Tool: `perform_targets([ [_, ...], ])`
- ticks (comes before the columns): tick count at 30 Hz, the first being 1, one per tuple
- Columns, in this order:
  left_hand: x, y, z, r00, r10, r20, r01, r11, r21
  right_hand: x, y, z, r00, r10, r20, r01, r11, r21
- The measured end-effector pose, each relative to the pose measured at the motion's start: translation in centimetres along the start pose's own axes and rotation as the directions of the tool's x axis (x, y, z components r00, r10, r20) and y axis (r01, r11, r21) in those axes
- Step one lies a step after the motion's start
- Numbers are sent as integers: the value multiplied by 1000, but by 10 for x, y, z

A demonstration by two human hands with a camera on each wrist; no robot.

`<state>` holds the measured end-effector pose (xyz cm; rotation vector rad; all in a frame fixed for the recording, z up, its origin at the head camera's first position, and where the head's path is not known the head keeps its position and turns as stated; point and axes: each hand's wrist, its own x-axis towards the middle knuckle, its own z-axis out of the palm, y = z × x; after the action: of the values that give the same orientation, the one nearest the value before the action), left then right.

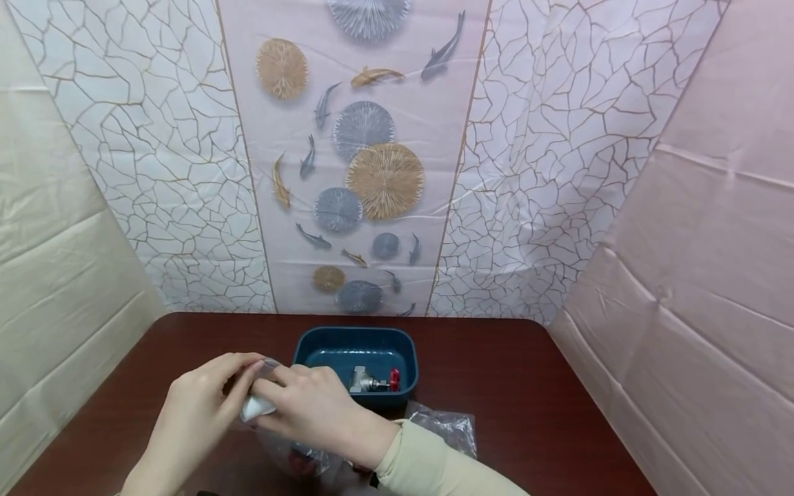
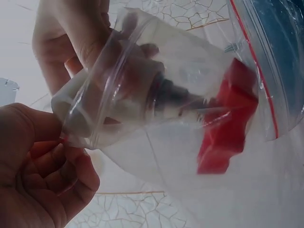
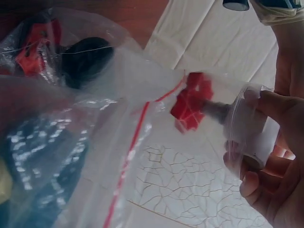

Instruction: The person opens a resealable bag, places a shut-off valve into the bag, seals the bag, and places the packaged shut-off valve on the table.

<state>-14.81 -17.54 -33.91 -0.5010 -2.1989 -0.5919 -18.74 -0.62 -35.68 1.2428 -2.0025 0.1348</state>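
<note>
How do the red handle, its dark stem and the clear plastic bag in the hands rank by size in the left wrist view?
Largest first:
1. Clear plastic bag
2. Red handle
3. Dark stem, its edges blurred

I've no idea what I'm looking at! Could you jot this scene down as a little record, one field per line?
Left hand: the person's left hand pinches a clear bag
Right hand: the person's right hand holds the same bag
Inside that bag: a white part with a dark stem and red handle
Container: blue tray on a dark red-brown table
Tray contents: metal valve with red handle
Beside tray: crumpled plastic bag, nearer the person
Backdrop: patterned cloth with fish
</note>
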Motion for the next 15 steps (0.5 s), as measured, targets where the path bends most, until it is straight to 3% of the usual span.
perform_targets([
  [5,1,-1,-6,999,26,-38,-25,999,40,3,-1,0,999,33,24,-33,999,-10],
  [10,1,-2,-10,996,70,-59,-66,995,72,5,4,1,996,84,31,-86,994,68],
  [15,1,-3,-13,994,75,-80,-69,995,71,7,4,1,995,68,74,-80,982,173],
])
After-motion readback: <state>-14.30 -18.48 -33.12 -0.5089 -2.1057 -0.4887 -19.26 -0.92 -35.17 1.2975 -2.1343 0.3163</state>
